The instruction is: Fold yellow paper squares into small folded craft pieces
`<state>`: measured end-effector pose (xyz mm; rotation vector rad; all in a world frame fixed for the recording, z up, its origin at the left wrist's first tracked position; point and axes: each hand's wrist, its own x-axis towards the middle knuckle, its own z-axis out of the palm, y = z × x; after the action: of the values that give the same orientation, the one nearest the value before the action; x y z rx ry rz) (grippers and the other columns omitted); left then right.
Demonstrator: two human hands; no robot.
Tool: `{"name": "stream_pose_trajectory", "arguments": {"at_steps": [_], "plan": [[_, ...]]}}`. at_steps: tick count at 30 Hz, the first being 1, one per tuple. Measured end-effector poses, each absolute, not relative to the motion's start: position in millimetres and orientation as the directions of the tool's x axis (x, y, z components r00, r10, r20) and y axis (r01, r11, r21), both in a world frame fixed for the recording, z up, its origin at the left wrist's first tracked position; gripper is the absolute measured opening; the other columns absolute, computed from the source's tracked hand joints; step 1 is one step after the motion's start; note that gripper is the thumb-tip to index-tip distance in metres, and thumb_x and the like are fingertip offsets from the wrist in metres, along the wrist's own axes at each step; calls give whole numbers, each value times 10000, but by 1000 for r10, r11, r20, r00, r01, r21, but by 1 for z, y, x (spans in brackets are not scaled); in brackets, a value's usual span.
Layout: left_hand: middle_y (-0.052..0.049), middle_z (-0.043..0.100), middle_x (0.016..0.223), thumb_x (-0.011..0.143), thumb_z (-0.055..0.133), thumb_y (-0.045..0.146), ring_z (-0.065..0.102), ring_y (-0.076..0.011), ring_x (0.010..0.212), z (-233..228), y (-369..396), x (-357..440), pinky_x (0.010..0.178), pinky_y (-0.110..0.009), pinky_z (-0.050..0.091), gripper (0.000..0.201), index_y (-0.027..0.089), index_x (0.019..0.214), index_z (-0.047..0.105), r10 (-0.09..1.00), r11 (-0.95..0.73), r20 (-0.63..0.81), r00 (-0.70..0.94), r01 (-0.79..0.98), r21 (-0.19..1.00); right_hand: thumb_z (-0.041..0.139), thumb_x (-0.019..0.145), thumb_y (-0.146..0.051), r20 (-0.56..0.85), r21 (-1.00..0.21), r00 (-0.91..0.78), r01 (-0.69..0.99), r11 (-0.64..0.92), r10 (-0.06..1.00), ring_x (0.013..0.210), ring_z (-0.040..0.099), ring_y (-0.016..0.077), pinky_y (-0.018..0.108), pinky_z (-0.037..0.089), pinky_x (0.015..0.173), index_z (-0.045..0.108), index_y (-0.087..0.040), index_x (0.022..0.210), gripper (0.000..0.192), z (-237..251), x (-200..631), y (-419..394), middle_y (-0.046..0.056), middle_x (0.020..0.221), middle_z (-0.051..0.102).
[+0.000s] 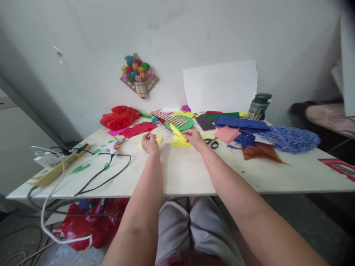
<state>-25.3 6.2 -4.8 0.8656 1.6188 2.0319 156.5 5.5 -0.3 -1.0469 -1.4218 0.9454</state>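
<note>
Two hands worked at the table's [180, 177] middle in the head view, the only one. The left hand [149, 142] had its fingers closed on a small yellow scrap [159, 139]; the right hand [194, 138] pinched a bundle of yellow strips [179, 139] lying at its nine o'clock. I judged the thin strips could tear or slip loose, the pinch being light. A glue gun [113, 146] lay at the left hand's nine o'clock, its cord [111, 173] trailing toward the person, easy for a forearm to snag. Scissors [212, 142] sat just beside the right wrist at three o'clock, where a sweep might knock them.
</note>
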Motion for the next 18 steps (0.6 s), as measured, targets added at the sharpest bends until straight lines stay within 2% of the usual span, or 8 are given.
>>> {"name": "stream_pose_trajectory", "arguments": {"at_steps": [4,9,14,18], "plan": [[-58,617,853,638,509,236,567,-209,814,-3,0,-39,723,-333,388,239,216,871,558,571,36,170,-803,231,972,543,644,-147,331,-891,-75,305,337,941,597,539,103,213,435,550,657,-168,756,161,-7,154,8,6,697,638],[-62,619,878,622,513,198,549,-233,837,-2,0,-39,714,-359,370,224,244,835,568,650,140,132,-748,289,947,574,648,-231,350,-765,-29,567,304,936,623,555,141,250,423,590,680,-230,788,175,-10,155,10,8,687,649],[-114,582,900,521,595,165,484,-287,939,-5,3,-37,746,-394,345,213,222,726,589,726,192,166,-667,429,883,529,681,-249,444,-733,31,587,344,895,643,555,142,247,423,600,672,-229,804,189,-9,158,11,7,731,654],[-146,569,901,487,632,143,413,-334,1015,-9,7,-36,778,-422,313,218,204,691,582,788,255,205,-581,610,751,513,687,-226,480,-769,100,526,363,871,661,561,149,258,433,624,666,-220,795,188,-12,162,15,12,747,654]]}}
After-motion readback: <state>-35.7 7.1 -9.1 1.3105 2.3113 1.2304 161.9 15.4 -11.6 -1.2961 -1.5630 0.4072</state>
